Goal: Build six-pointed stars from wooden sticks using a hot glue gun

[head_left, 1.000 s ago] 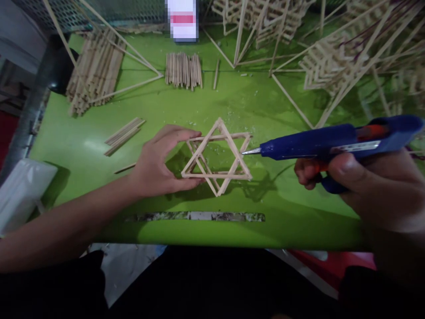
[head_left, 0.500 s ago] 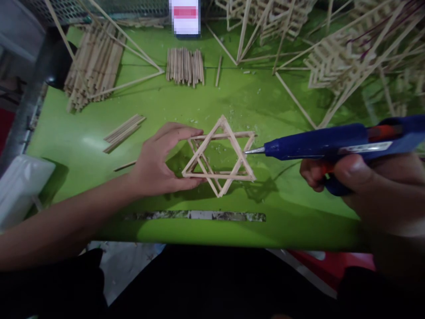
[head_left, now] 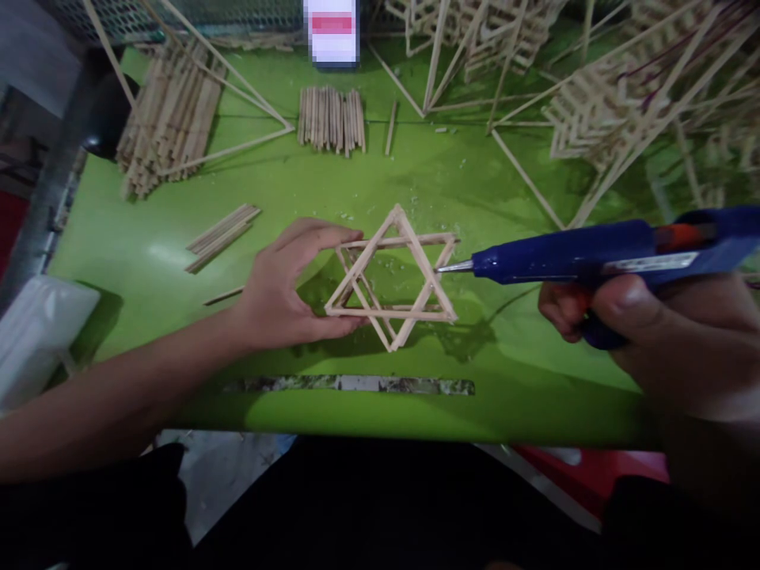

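Barely anything moved: arched left fingers (head_left: 325,237) grasp the star (head_left: 392,314); right fingers (head_left: 558,309) clench the glue gun (head_left: 564,252).

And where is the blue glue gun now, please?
In the head view, the blue glue gun is at the right, in the right hand, its metal nozzle pointing left at the wooden-stick star that the left hand holds.

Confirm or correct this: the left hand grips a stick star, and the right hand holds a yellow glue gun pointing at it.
Wrong colour: the head view shows a blue glue gun, not yellow. The left hand grips the star, and the right hand points the gun at it.
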### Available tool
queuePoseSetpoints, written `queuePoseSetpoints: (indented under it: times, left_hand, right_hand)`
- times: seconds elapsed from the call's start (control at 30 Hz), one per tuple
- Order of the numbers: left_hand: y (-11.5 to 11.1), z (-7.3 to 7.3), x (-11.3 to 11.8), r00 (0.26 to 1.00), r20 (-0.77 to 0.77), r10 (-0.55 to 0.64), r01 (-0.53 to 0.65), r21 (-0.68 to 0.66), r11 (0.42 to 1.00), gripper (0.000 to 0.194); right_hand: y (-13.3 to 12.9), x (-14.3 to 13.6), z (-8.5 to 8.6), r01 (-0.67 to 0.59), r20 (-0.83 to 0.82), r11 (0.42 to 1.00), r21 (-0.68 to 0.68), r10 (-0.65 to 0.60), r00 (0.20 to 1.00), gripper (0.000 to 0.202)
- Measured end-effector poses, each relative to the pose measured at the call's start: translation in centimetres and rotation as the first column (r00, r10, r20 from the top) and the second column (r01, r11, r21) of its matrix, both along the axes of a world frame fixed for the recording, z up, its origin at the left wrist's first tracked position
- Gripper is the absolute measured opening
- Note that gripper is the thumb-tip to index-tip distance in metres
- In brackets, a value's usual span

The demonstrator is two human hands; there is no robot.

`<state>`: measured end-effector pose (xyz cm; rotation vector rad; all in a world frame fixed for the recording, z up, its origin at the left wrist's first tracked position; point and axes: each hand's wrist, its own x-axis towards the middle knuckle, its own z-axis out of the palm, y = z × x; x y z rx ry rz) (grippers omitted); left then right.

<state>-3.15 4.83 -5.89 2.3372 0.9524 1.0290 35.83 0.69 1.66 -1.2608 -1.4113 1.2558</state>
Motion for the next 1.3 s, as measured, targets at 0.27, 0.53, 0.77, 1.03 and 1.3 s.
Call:
queuePoseSetpoints:
  times: [0.27, 0.53, 0.77, 1.03, 1.3]
  left_hand:
    - [-0.1, 0.4, 0.1, 1.000, -0.013, 0.002, -0.002, 0.018, 1.000, 0.078]
    - [0.0, 0.2, 0.1, 1.000, 0.002, 0.007, -0.007, -0.008, 1.000, 0.079]
    - [-0.1, 0.4, 0.1, 1.000, -0.019, 0.017, -0.018, -0.034, 0.999, 0.084]
    - [-0.1, 0.5, 0.2, 0.999, 0.030, 0.016, -0.017, 0.045, 0.999, 0.084]
    - [-0.2, 0.6, 0.3, 0.997, 0.066, 0.051, -0.052, 0.021, 0.998, 0.077]
  right_hand:
    - [-0.2, 0.4, -0.3, -0.011, 0.035, 1.000, -0.001, 0.011, 0.999, 0.045]
    - [-0.1, 0.4, -0.9, -0.006, -0.010, 0.995, 0.096, 0.007, 1.000, 0.022]
    - [-0.2, 0.7, -1.0, -0.091, 0.064, 0.985, 0.146, 0.082, 0.995, 0.018]
    - [-0.9, 0.9, -0.6, -0.033, 0.154, 0.989, 0.144, 0.011, 0.988, 0.020]
    - [-0.5, 0.5, -1.1, 0.017, 0.184, 0.989, 0.149, -0.044, 0.982, 0.017]
